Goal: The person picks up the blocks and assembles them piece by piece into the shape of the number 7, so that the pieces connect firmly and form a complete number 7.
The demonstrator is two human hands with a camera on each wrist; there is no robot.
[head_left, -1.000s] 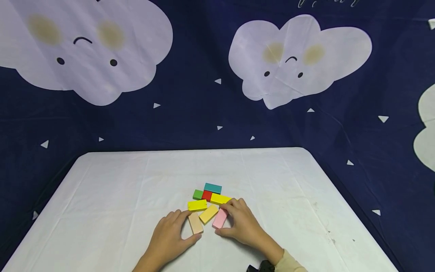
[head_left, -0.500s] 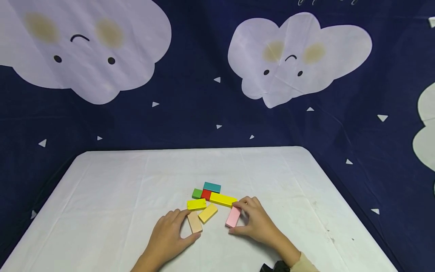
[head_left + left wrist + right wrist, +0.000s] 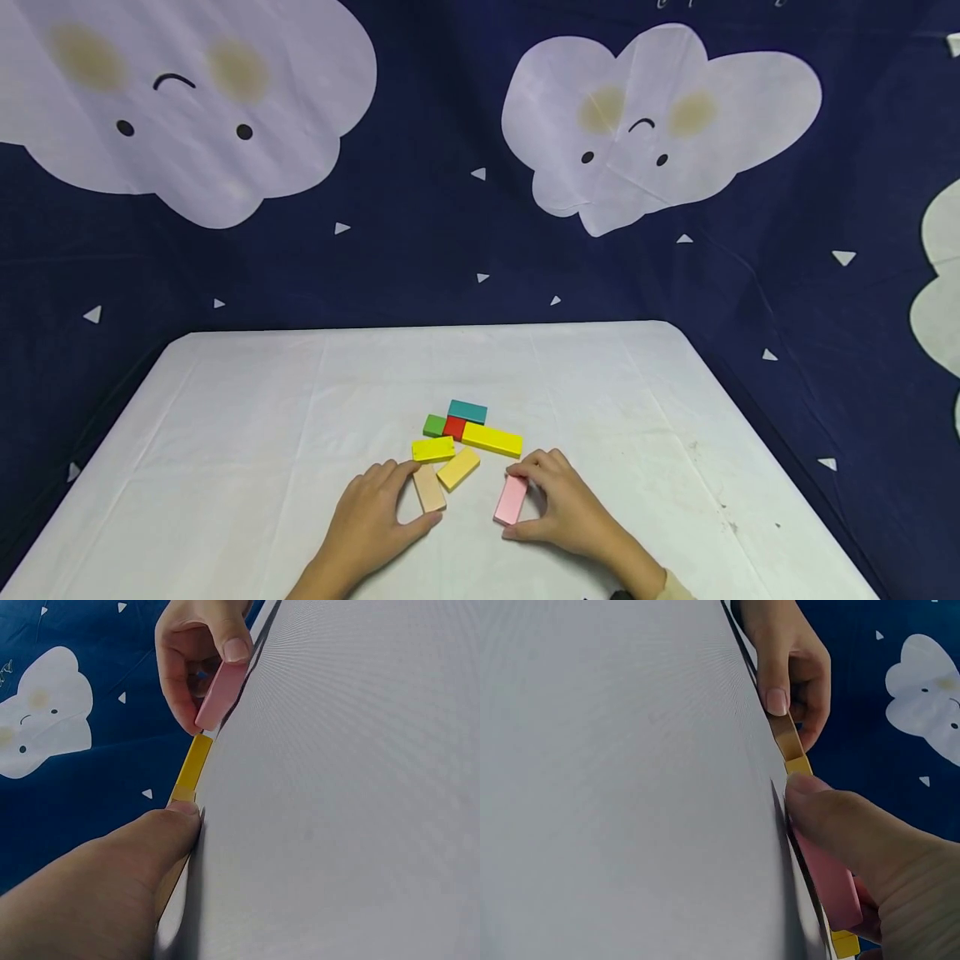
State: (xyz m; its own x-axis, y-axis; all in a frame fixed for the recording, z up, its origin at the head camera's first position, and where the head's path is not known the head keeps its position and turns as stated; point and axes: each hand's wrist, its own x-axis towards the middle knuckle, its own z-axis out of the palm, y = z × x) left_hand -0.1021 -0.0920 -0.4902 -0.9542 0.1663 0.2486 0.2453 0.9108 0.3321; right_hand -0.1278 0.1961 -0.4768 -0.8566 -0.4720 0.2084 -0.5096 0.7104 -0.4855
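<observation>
My left hand (image 3: 371, 517) pinches a tan wooden block (image 3: 430, 488) between its thumb and fingers. To the right, my right hand (image 3: 558, 507) grips a pink block (image 3: 511, 499) by its two ends, thumb at the near one. The right wrist view shows the thumb pressed on the pink block (image 3: 829, 881) from close up. Between the hands lies a pale yellow block (image 3: 458, 469), right beside the tan one. A bright yellow block (image 3: 432, 450) sits just beyond my left fingertips. A longer yellow block (image 3: 492, 439) lies behind the pink one.
At the back of the group are a green cube (image 3: 434, 426), a red block (image 3: 453, 427) and a teal block (image 3: 467, 412), close together. All rest on a white-covered table (image 3: 262, 433). A dark blue cloth (image 3: 435, 250) with printed clouds hangs behind the far edge.
My right hand has moved the pink block to the right, away from the pale yellow one, then slightly toward me. The long yellow block now shows its full length. My left hand stays in place.
</observation>
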